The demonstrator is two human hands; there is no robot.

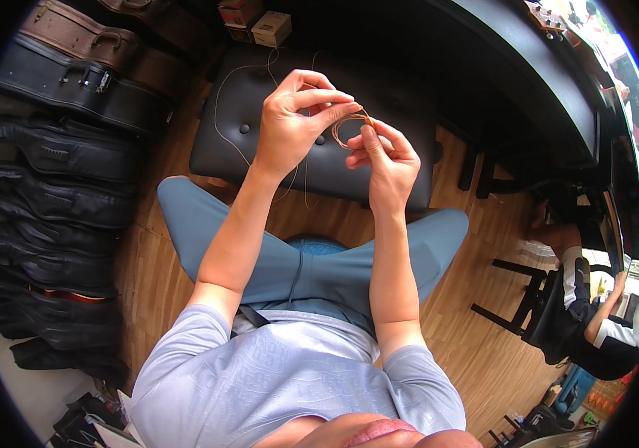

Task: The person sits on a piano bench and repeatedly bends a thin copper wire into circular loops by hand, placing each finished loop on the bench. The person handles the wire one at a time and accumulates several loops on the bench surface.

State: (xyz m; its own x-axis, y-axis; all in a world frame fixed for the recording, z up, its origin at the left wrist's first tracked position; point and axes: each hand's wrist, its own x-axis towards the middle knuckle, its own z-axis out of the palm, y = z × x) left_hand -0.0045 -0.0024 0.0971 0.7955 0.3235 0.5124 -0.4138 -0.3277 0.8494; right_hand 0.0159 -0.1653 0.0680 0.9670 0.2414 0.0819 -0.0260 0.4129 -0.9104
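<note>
A small coil of thin bronze-coloured string (338, 134) hangs between my hands, above a black tufted padded bench (224, 151). My left hand (297, 119) grips the top of the coil with thumb and fingers. My right hand (386, 164) pinches the coil at its right side, the other fingers curled. Thin loose strands (218, 104) trail from my hands across the bench and hang over its near edge; where they end is hard to tell.
Guitar cases (58, 142) line the left side. Two small boxes (271, 28) sit beyond the bench, beside a long black piano-like body (498, 67). At right, another person (581, 299) sits on a black seat. My knees are bent on either side, over a wooden floor (484, 351).
</note>
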